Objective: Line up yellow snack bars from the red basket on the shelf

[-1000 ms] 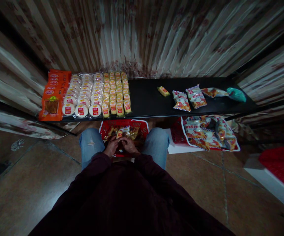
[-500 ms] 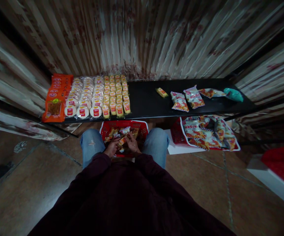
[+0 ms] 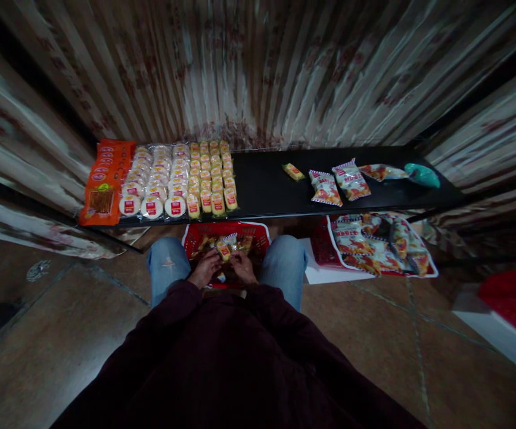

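Observation:
Over a red basket (image 3: 258, 233) between my knees, my left hand (image 3: 205, 266) and my right hand (image 3: 242, 266) are closed on a small yellow wrapped cake (image 3: 224, 252) with a red label, one at each side. Several wrapped snacks (image 3: 241, 243) lie in the basket under and behind it, partly hidden by my hands. On the black shelf (image 3: 262, 187) just beyond, rows of similar yellow wrapped cakes (image 3: 217, 202) stand beside rows of round white wrapped crackers (image 3: 152, 207).
Orange packets (image 3: 101, 199) lie at the shelf's left end. A lone yellow cake (image 3: 293, 172), white-and-orange snack bags (image 3: 351, 180) and a teal packet (image 3: 422, 175) lie farther right. Below stands a second red basket (image 3: 325, 250) full of snack bags. A striped curtain (image 3: 258, 71) hangs behind.
The yellow cake between my hands has turned more upright, its label now facing up toward me. My right hand has shifted slightly lower. The view has tilted a little.

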Action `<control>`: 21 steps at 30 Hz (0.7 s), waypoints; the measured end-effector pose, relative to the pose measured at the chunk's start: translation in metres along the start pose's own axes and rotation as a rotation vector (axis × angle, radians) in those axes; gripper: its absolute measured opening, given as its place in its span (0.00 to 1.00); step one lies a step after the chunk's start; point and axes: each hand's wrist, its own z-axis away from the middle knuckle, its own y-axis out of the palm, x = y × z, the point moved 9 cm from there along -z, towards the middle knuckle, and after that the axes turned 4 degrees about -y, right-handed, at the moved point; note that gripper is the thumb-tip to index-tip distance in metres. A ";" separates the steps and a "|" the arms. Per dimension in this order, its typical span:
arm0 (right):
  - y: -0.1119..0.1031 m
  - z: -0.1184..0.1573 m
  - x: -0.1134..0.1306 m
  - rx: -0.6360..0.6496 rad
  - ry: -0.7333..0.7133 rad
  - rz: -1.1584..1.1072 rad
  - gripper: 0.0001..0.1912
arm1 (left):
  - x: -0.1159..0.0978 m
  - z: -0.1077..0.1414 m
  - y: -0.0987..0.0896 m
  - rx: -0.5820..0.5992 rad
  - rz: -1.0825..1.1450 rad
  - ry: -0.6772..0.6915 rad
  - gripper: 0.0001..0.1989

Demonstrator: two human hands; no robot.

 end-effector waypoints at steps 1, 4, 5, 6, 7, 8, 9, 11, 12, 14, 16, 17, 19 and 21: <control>0.000 0.002 -0.003 -0.007 0.020 -0.021 0.13 | -0.001 0.001 0.002 0.001 -0.038 0.009 0.18; 0.000 0.005 -0.009 -0.012 0.067 -0.076 0.15 | -0.005 0.005 0.009 0.022 -0.129 0.063 0.18; 0.001 0.005 -0.010 -0.009 0.065 -0.079 0.15 | -0.007 0.006 0.011 0.026 -0.154 0.085 0.17; 0.001 0.006 -0.009 -0.004 0.057 -0.075 0.16 | -0.008 0.007 0.012 0.027 -0.178 0.106 0.16; 0.001 0.006 -0.008 -0.001 0.049 -0.066 0.15 | -0.009 0.007 0.014 0.023 -0.201 0.122 0.16; 0.001 0.006 -0.006 0.002 0.043 -0.056 0.15 | -0.010 0.008 0.015 0.017 -0.222 0.135 0.16; 0.000 0.006 -0.005 0.002 0.040 -0.049 0.14 | -0.011 0.009 0.016 0.010 -0.240 0.146 0.16; -0.001 0.007 -0.004 0.005 0.041 -0.047 0.13 | -0.013 0.010 0.017 -0.015 -0.270 0.159 0.17; -0.002 0.007 -0.003 0.003 0.041 -0.050 0.13 | -0.015 0.012 0.018 -0.029 -0.280 0.169 0.18; -0.005 0.007 -0.001 -0.014 0.038 -0.058 0.14 | -0.020 0.015 0.022 -0.035 -0.294 0.196 0.18; -0.008 0.006 0.000 -0.040 0.036 -0.063 0.15 | -0.025 0.018 0.030 -0.010 -0.306 0.221 0.17; -0.009 0.005 0.000 -0.052 0.038 -0.069 0.15 | -0.026 0.020 0.034 0.006 -0.312 0.231 0.17; -0.010 0.004 0.000 -0.071 0.045 -0.096 0.16 | -0.028 0.021 0.041 0.021 -0.314 0.241 0.17; -0.013 0.003 0.000 -0.098 0.057 -0.142 0.16 | -0.028 0.019 0.045 0.017 -0.303 0.256 0.17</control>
